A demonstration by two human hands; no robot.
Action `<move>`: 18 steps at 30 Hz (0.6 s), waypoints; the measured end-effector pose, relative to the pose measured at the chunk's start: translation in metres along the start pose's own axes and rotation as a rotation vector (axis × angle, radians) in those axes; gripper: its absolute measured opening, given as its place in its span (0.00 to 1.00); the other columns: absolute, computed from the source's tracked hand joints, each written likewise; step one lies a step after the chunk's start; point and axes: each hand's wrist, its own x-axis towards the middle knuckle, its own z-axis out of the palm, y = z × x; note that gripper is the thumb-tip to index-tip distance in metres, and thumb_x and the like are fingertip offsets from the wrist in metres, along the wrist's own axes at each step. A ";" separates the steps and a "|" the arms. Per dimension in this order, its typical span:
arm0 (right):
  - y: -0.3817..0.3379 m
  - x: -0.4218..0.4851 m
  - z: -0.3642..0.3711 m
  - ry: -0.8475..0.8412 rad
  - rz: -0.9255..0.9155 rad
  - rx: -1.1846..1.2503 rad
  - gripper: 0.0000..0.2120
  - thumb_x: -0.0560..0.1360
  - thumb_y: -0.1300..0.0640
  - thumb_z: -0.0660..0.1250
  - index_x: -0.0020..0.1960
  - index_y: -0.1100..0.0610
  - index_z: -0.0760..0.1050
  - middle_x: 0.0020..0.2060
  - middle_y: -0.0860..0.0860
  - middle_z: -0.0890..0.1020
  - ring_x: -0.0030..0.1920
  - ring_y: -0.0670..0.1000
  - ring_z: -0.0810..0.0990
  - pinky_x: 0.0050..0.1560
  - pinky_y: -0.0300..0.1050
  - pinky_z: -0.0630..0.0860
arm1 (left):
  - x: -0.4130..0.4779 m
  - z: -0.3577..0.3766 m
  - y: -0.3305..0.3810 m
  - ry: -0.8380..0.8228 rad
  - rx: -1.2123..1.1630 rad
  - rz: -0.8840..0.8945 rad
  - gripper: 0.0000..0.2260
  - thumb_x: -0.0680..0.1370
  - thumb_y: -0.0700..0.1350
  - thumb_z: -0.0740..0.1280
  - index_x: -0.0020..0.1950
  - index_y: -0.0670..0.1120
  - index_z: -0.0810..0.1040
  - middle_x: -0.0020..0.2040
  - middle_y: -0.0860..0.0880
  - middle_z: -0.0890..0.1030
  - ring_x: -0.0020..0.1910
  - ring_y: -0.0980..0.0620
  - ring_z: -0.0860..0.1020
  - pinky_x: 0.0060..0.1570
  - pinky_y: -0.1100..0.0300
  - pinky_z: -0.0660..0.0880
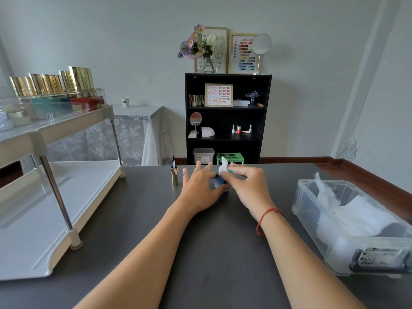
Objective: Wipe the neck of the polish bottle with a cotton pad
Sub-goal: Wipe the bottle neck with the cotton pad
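Note:
A dark blue polish bottle (219, 180) stands on the dark table (218, 241), mostly hidden between my hands. My left hand (200, 186) holds the bottle from the left between thumb and fingers, the other fingers spread. My right hand (243, 181) pinches a white cotton pad (223, 167) and presses it onto the top of the bottle; the neck is hidden under the pad. The bottle's gold cap with its brush (174, 175) stands upright just left of my left hand.
A clear plastic box (312, 192) with white cotton pads sits at the right. A white two-tier rack (60, 197) with gold-capped bottles fills the left. Across the room stands a black shelf (227, 119).

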 end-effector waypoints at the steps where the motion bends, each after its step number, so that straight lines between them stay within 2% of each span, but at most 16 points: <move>1: 0.000 0.001 0.000 0.008 0.010 0.012 0.17 0.71 0.56 0.73 0.58 0.60 0.80 0.59 0.52 0.81 0.62 0.48 0.75 0.57 0.37 0.68 | 0.001 0.001 0.000 -0.004 0.007 -0.009 0.19 0.78 0.58 0.63 0.67 0.55 0.74 0.78 0.49 0.59 0.79 0.45 0.46 0.73 0.38 0.38; 5: 0.000 0.001 -0.003 -0.011 0.045 0.021 0.16 0.71 0.56 0.73 0.57 0.59 0.80 0.60 0.51 0.80 0.63 0.46 0.74 0.54 0.33 0.67 | 0.002 0.000 -0.001 -0.028 -0.002 -0.042 0.18 0.78 0.58 0.62 0.65 0.55 0.76 0.78 0.49 0.60 0.79 0.44 0.45 0.72 0.36 0.38; 8: -0.001 0.001 -0.006 -0.038 0.073 0.000 0.12 0.73 0.54 0.70 0.55 0.56 0.81 0.65 0.50 0.77 0.56 0.40 0.71 0.42 0.26 0.64 | 0.003 0.001 -0.003 -0.025 -0.022 -0.033 0.16 0.78 0.58 0.63 0.64 0.56 0.76 0.78 0.49 0.60 0.79 0.45 0.45 0.72 0.36 0.38; 10: -0.002 0.002 -0.007 -0.040 0.075 -0.005 0.10 0.73 0.55 0.70 0.53 0.55 0.82 0.66 0.50 0.76 0.56 0.41 0.72 0.41 0.27 0.64 | 0.003 0.001 -0.003 -0.027 -0.030 -0.026 0.16 0.78 0.58 0.63 0.64 0.57 0.76 0.78 0.49 0.60 0.79 0.45 0.45 0.72 0.37 0.38; 14: -0.002 0.001 -0.007 0.027 0.038 -0.038 0.12 0.70 0.56 0.74 0.52 0.57 0.83 0.65 0.53 0.77 0.65 0.49 0.73 0.45 0.28 0.66 | 0.004 0.002 -0.003 -0.022 -0.019 -0.017 0.17 0.78 0.57 0.63 0.66 0.57 0.75 0.78 0.48 0.60 0.79 0.45 0.45 0.72 0.37 0.38; 15: -0.002 0.001 -0.007 0.056 0.008 -0.068 0.13 0.69 0.56 0.75 0.53 0.57 0.82 0.65 0.53 0.77 0.66 0.50 0.72 0.50 0.31 0.68 | 0.004 0.002 -0.003 -0.022 -0.019 -0.015 0.17 0.78 0.58 0.63 0.66 0.57 0.74 0.78 0.48 0.60 0.79 0.45 0.45 0.72 0.37 0.38; 17: -0.002 0.000 -0.004 0.096 -0.062 -0.139 0.16 0.70 0.56 0.74 0.57 0.56 0.81 0.66 0.53 0.76 0.69 0.49 0.70 0.64 0.42 0.69 | 0.005 0.002 -0.003 -0.023 -0.021 -0.019 0.18 0.78 0.58 0.63 0.67 0.56 0.75 0.78 0.48 0.60 0.79 0.46 0.45 0.72 0.37 0.37; 18: -0.003 0.000 -0.003 0.102 -0.087 -0.169 0.16 0.71 0.56 0.73 0.58 0.55 0.80 0.66 0.53 0.75 0.70 0.49 0.69 0.69 0.48 0.67 | 0.005 0.003 -0.003 -0.021 -0.021 -0.024 0.19 0.78 0.58 0.63 0.67 0.55 0.75 0.78 0.48 0.60 0.79 0.46 0.44 0.72 0.37 0.37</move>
